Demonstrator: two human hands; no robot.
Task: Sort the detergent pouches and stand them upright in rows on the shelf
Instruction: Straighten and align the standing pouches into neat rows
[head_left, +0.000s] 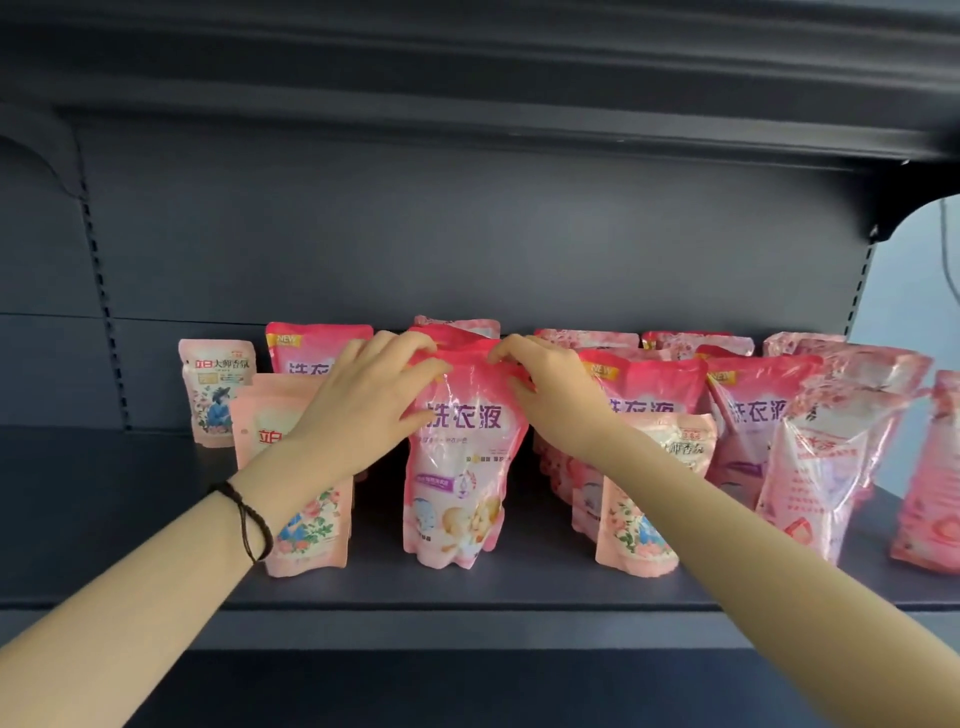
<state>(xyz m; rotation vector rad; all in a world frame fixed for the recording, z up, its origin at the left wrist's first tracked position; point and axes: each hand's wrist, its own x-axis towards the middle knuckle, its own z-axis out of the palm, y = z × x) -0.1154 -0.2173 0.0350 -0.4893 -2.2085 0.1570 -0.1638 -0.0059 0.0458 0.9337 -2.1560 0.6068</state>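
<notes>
- Head view: your left hand (371, 402) and right hand (545, 397) both pinch the top seam of the centre pouch (460, 467), which stands upright near the front of the shelf (467, 592).
- Risk, as I judge it: the pouch is soft and bulges toward its base; let go unevenly and it may slump forward off the edge or sideways.
- Floral pouch (306, 519) stands just beside it under your left wrist; another floral pouch (641, 525) sits under your right forearm. A careless withdrawal could knock either.
- Back row (587, 340) stands close behind.
- Crinkled pouches (826, 457) at right lean, unsorted.
</notes>
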